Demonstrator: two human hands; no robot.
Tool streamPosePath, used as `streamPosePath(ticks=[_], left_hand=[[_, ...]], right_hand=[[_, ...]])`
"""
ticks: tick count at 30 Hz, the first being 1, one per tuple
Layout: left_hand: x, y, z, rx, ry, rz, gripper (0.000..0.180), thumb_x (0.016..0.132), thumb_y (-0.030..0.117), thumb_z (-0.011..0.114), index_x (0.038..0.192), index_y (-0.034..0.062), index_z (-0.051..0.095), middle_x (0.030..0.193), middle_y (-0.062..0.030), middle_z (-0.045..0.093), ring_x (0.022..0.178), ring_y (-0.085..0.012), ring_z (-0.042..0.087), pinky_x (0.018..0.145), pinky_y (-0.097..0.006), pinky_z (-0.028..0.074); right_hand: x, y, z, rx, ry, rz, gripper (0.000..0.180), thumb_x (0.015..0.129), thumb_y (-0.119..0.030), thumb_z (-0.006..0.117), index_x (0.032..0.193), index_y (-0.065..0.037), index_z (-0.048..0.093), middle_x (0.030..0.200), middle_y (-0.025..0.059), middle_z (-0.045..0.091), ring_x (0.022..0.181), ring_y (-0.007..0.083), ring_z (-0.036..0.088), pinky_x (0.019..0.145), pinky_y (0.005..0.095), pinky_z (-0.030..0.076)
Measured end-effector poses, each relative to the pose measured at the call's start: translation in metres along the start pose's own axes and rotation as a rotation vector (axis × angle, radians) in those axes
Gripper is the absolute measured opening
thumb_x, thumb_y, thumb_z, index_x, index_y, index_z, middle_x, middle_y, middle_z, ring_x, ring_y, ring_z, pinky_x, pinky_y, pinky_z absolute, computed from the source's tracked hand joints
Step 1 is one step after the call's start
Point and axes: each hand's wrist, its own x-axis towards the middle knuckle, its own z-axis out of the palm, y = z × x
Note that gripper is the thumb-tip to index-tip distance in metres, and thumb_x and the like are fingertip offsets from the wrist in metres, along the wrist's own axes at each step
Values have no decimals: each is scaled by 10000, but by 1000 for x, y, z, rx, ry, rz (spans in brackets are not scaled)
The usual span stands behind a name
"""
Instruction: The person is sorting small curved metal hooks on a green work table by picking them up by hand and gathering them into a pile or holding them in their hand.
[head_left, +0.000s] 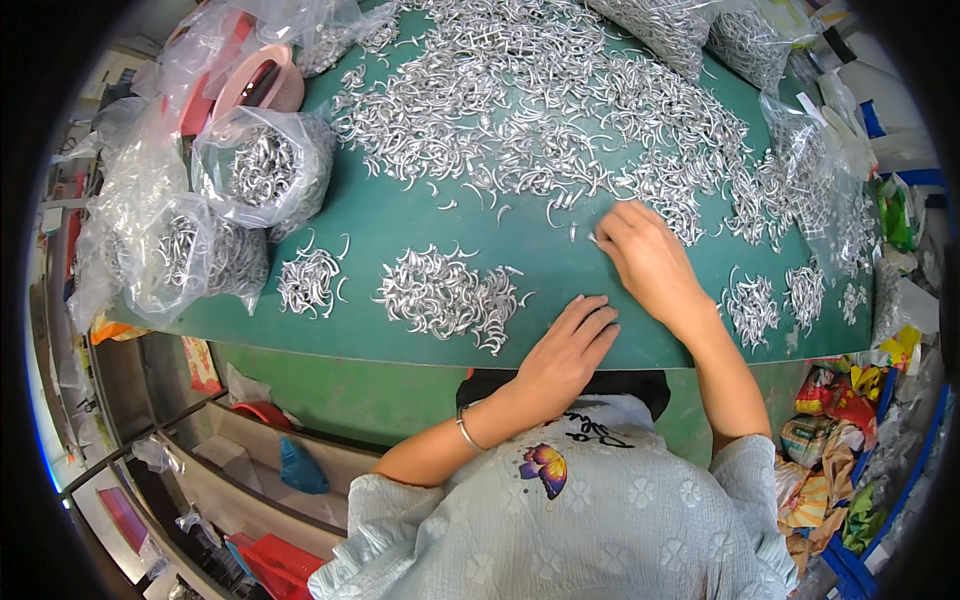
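My right hand (645, 255) is over the green table (560, 270), fingers curled and drawn together at the near edge of a wide spread of small curved silver metal pieces (500, 100). Whatever its fingertips hold is too small to make out. One loose metal piece (573, 232) lies just left of them. My left hand (572, 345) rests on the table's front edge, fingers stretched out and holding nothing. Left of it sits a larger pile of curved pieces (445, 295), with a smaller pile (310, 280) beyond. Right of my right forearm lie small piles (750, 308).
Clear plastic bags of metal pieces (265, 165) crowd the table's left side, near a pink basket (285, 85). More filled bags (670, 35) stand at the far right. A shelf unit (260, 470) is below left; colourful packaging (830, 440) is heaped at right.
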Motion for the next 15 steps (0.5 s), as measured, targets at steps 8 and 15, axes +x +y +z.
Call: streamPosePath(ticks=[8, 15], left_hand=[[1, -1, 5, -20, 83, -1, 315, 731, -43, 621, 1045, -34, 598, 1117, -149, 538, 1157, -344, 488, 1033, -474, 393], [-2, -2, 7, -67, 150, -18, 251, 752, -26, 663, 994, -22, 598, 1082, -148, 536, 1120, -347, 508, 1011, -482, 408]], right_hand=[[6, -11, 1, 131, 24, -23, 222, 767, -33, 663, 947, -15, 533, 962, 127, 523, 890, 342, 521, 739, 419, 435], [-9, -3, -20, 94, -193, 23, 210, 778, -83, 672, 921, -16, 534, 897, 131, 535, 878, 346, 547, 755, 429, 460]])
